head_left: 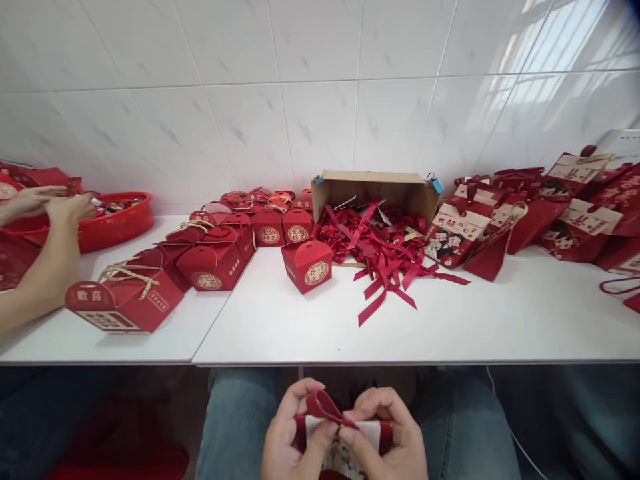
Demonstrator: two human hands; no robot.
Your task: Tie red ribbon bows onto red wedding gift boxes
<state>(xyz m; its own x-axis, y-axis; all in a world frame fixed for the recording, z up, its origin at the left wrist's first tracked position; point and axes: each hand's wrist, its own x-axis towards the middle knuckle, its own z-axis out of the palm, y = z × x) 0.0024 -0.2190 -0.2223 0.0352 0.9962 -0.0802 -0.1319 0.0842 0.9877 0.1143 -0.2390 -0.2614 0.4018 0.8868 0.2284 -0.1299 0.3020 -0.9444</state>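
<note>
L hand (300,433) & R hand (387,433) both gripping a small gift bag (371,432), held over the lap on the person's side of the tabletop (475,327) edge. Bag sits b/w the two, approx. equally near each; its wide top runs L–R, across the body. Thumbs meet mid-top at the ribbon (324,405), whose loop leans toward L hand. Loose ribbon pile (383,250) is ahead, slightly R, on the tabletop. Bag's bottom: out of view.
</note>
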